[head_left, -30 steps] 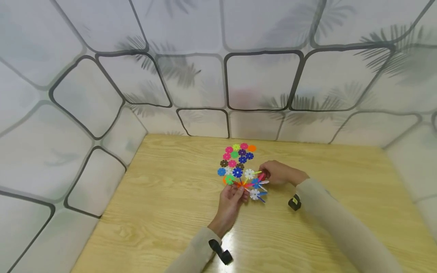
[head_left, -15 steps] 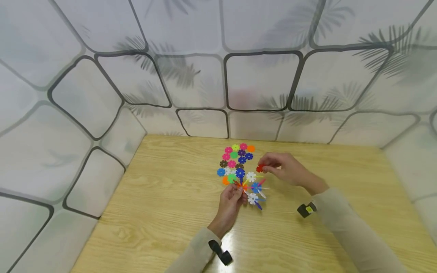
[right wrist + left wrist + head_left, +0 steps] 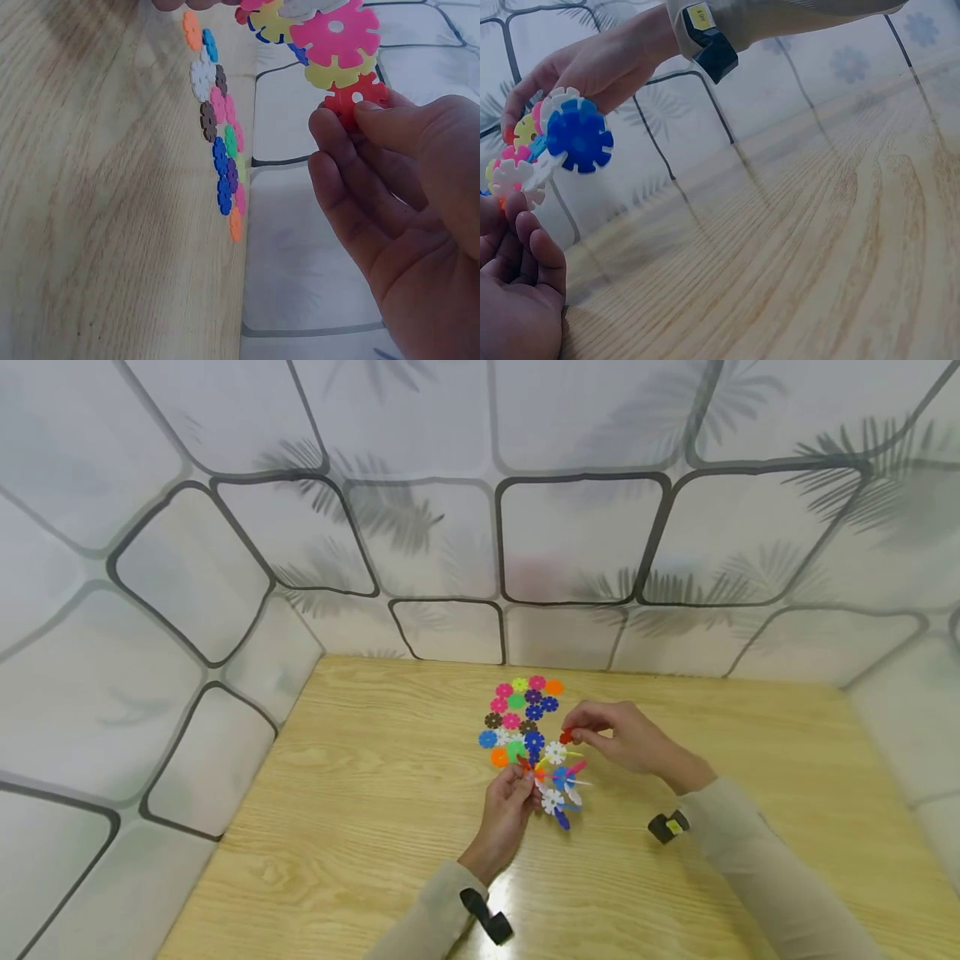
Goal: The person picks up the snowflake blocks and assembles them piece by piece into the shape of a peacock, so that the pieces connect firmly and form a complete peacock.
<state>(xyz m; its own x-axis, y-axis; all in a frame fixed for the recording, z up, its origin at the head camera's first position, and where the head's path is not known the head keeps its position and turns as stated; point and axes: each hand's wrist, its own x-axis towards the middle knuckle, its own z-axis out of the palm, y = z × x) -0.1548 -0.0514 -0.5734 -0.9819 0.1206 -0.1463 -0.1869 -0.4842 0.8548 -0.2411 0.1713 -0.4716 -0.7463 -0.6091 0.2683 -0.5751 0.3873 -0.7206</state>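
Red disc (image 3: 343,99), pinched by my right hand (image 3: 626,739), sits at the far edge of the cluster (image 3: 562,778), touching or just beside 1 yellow disc (image 3: 337,73), I cannot tell; my left hand (image 3: 504,810) grips the cluster's left side.

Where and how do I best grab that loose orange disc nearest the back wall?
Probably the rim, pinched from the right, once the right hand sets down its red disc. The orange disc is thin and lies flat, with a pink disc on its left and a blue disc on its near side; its right edge is open.
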